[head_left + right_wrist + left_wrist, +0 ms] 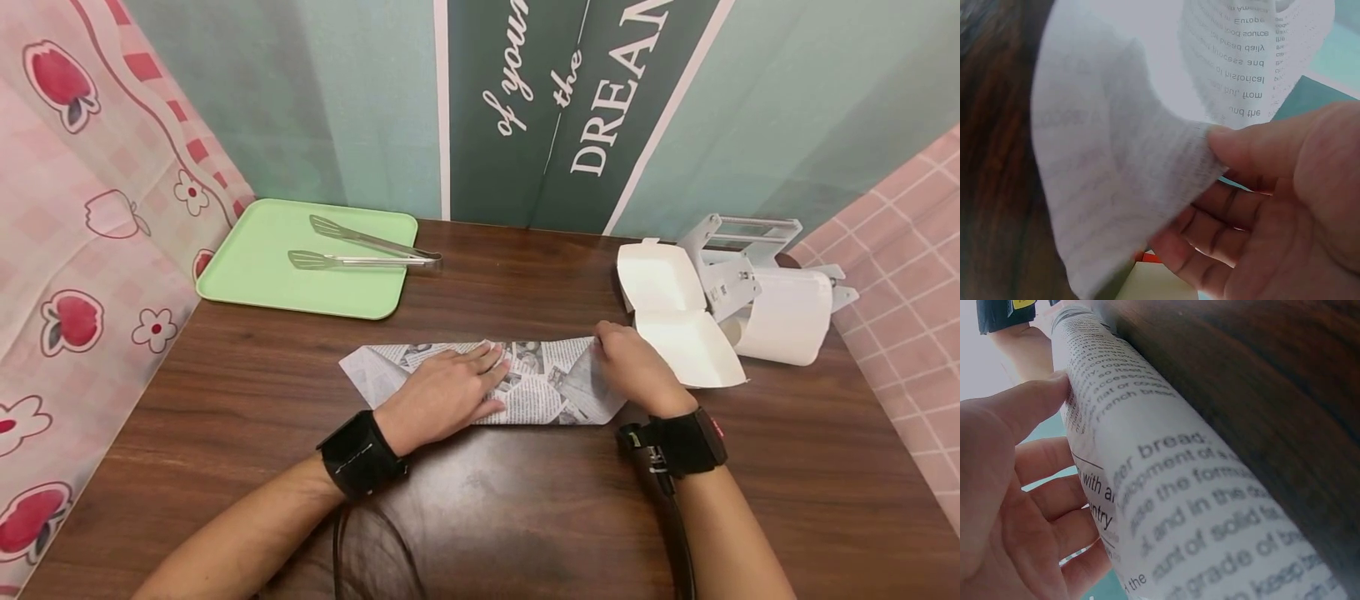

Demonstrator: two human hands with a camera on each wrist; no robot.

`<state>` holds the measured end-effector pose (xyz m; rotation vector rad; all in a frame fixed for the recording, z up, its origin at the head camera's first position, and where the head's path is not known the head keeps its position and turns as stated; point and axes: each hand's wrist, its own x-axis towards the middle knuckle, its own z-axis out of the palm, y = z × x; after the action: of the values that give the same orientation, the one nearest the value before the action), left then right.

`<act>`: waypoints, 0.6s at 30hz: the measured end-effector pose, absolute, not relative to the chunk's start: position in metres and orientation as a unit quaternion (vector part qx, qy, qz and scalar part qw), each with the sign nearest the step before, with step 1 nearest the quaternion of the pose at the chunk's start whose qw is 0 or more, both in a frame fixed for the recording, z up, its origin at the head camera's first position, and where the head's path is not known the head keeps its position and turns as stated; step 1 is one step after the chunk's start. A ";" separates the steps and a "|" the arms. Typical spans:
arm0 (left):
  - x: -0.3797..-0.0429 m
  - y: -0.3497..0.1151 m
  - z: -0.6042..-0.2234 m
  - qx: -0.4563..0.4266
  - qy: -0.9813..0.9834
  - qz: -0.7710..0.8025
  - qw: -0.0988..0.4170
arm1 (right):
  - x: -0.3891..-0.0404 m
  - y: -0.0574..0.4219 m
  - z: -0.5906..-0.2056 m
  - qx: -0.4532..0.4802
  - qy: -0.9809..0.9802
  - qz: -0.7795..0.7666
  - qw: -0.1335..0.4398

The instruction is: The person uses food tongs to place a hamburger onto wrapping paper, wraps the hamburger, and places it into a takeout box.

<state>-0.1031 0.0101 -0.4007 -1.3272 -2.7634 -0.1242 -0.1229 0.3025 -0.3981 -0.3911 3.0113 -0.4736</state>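
Paper (536, 396) lies on brown table (255, 417), front and centre, long and folded, under both hands. Print on it too small from the head; left wrist view gives "french bread", "the formu-", "of solid fa-", "grade of"; right wrist view, inverted lines: "historical", "bread daily", "food source", "Europe", "in America". Wall banner (577, 100) reads "of your", "the", "DREAM", last word cut off at top. Left hand (446, 392) palm down, fingers extended over the paper, pressing, no grasp; its wrist view adds a rounded paper edge, thumb against it. Right hand (637, 362) pinches the paper's right end; only its own wrist camera shows the thumb on top, fingers curled beneath, 1 translucent corner hanging off. Forearms come in from below, 1 black band each wrist. Open white box (686, 346) just beyond right hand. Green tray (247, 258) far left, tongs (360, 261) on it, handle end over the rim.
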 end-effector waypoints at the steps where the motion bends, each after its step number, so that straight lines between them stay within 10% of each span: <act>1: -0.103 0.010 -0.401 -0.432 -0.900 -0.041 0.038 | -0.123 0.303 -0.397 -0.124 0.979 -0.156 0.039; 18: -0.104 0.007 -0.401 -0.439 -0.896 -0.052 0.046 | -0.122 0.307 -0.391 -0.084 0.976 -0.166 0.116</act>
<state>-0.1045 0.0069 -0.4009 -1.3402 -2.7354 -0.1597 -0.1221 0.3071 -0.3913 -0.2455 2.8565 -0.4868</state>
